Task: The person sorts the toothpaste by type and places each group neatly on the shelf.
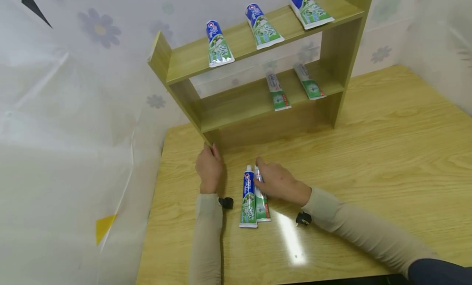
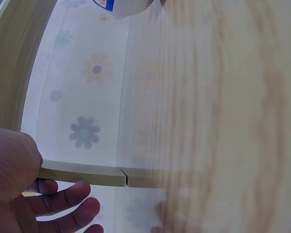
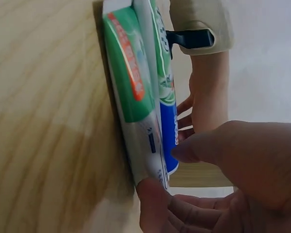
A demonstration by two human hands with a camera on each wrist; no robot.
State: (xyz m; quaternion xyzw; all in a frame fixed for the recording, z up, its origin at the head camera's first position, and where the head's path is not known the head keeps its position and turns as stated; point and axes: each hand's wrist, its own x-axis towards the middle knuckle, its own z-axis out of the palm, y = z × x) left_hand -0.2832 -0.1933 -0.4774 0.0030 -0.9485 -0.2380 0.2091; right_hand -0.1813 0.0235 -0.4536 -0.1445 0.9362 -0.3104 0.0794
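At the lower left of the wooden shelf [image 1: 236, 111], my left hand [image 1: 209, 170] grips the side panel's edge. In the left wrist view, its thumb and fingers lie on either side of a thin board [image 2: 82, 177]. Two toothpaste tubes lie side by side on the table: a blue-and-green one [image 1: 248, 195] and, partly under it, a silver-and-green one [image 1: 262, 209]. My right hand [image 1: 278, 180] holds the cap end of the silver-and-green tube, index finger [image 3: 153, 196] at its tip. The thumb [image 3: 189, 148] overlaps the blue-and-green tube in the right wrist view.
Three blue-and-green tubes [image 1: 220, 45] lie on the upper board. Two silver-and-green tubes [image 1: 277, 90] lie on the middle board, towards the right. The wooden table [image 1: 398, 154] extends to the right, and a pale sheet [image 1: 73, 174] hangs along the left side.
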